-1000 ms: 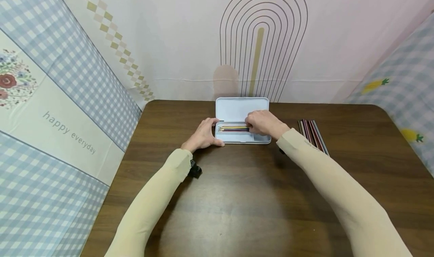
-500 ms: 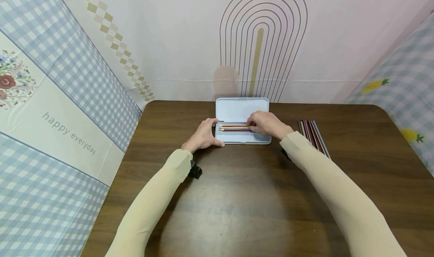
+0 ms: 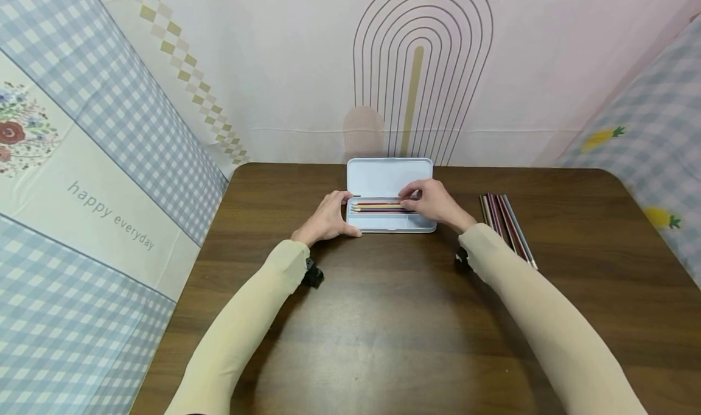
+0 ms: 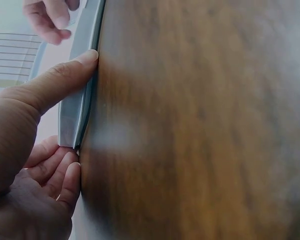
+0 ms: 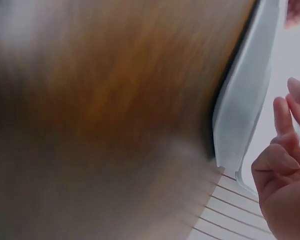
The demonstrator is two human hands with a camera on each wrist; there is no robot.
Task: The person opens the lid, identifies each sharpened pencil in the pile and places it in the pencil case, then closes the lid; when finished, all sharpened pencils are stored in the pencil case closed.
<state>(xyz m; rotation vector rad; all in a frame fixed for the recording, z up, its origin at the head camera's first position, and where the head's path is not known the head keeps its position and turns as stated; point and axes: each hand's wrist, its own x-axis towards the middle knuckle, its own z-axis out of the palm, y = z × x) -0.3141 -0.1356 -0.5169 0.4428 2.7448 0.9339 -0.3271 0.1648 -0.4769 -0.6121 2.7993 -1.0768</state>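
A white pencil case [image 3: 378, 223] lies on the table with its lid [image 3: 390, 176] raised at the back. Several colored pencils [image 3: 375, 209] lie lengthwise in its back compartment, points to the left. My left hand [image 3: 327, 217] grips the case's left end, thumb on the front edge and fingers bent around the end, as the left wrist view shows. Over the right half of the case, my right hand [image 3: 432, 202] pinches at the right end of a red colored pencil [image 3: 378, 204] with thumb and index finger. In the right wrist view that pencil is hidden.
More colored pencils [image 3: 506, 226] lie side by side on the brown table [image 3: 383, 317], right of the case and partly behind the right sleeve [image 3: 493, 251]. A patterned cloth [image 3: 296, 68] hangs right behind the table's far edge.
The right hand has raised its wrist and drawn slightly right, its finger and thumb spreading into an arc. A red pencil now shows at the back of the row. The left hand stays put.
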